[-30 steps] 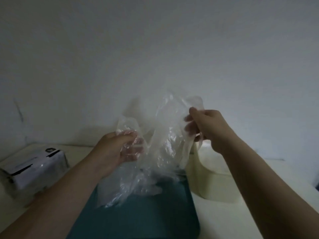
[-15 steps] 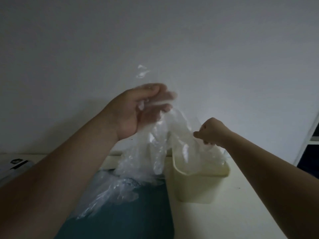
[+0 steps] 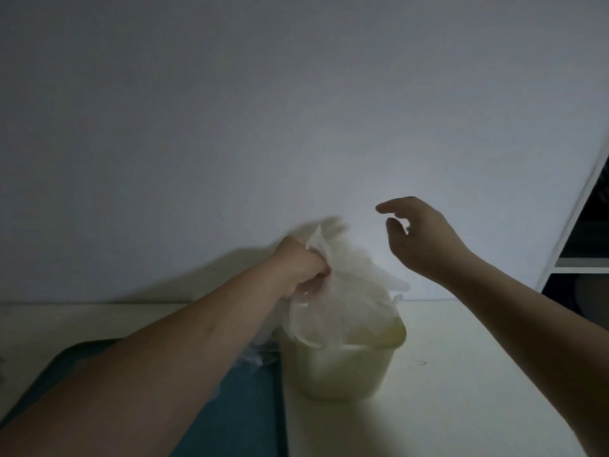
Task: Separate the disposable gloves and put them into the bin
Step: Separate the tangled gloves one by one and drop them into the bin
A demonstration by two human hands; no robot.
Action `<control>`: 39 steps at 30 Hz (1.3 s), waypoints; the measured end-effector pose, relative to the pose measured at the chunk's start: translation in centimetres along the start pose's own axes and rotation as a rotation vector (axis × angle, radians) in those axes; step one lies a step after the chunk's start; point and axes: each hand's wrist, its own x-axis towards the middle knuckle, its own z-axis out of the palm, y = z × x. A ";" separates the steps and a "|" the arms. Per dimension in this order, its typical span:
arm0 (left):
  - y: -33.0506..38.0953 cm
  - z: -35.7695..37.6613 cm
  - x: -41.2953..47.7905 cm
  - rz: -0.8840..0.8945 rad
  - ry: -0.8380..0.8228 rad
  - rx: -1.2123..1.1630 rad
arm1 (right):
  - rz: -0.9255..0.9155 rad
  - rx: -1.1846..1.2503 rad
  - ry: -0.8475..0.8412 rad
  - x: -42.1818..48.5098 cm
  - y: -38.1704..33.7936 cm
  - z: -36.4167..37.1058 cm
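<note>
The left hand (image 3: 301,268) is clenched around a bunch of clear gloves (image 3: 342,298), which hangs just below and right of it into the mouth of a cream bin (image 3: 346,371). The right hand (image 3: 421,239) hovers up to the right, fingers loosely spread, holding nothing. The bunch probably needs lowering fully inside before release, so no film catches the rim. Two hands, one bin, one teal mat (image 3: 250,407); the gloves are too tangled to count.

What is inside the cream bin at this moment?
Clear disposable gloves, gripped by the left hand, hang into the cream bin. A bit of its inner wall shows at the right. The gloves cover the bottom, so anything beneath cannot be seen.
</note>
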 end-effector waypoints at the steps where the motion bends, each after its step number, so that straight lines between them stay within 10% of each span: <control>1: -0.1 0.4 0.1 -0.002 -0.010 0.002 | -0.044 0.016 -0.072 -0.2 -0.6 0.3; 7: 0.6 -0.4 1.0 0.052 0.041 0.093 | 0.017 -0.069 -0.658 -1.8 -3.4 5.4; 11: -1.1 -3.6 -0.1 0.097 0.182 0.292 | -0.024 -0.162 -0.635 -1.9 -2.9 7.3; 24: -6.2 -4.5 -1.1 -0.118 -0.195 -0.177 | -0.085 -0.167 -0.497 -2.3 -1.5 6.1; 31: -3.8 -4.6 -1.4 -0.006 -0.028 -0.089 | -0.025 -0.054 -0.483 -2.8 -0.4 6.9; 39: -2.6 -3.7 -2.3 0.020 -0.114 0.159 | 0.057 -0.050 -0.787 -2.0 -3.2 7.5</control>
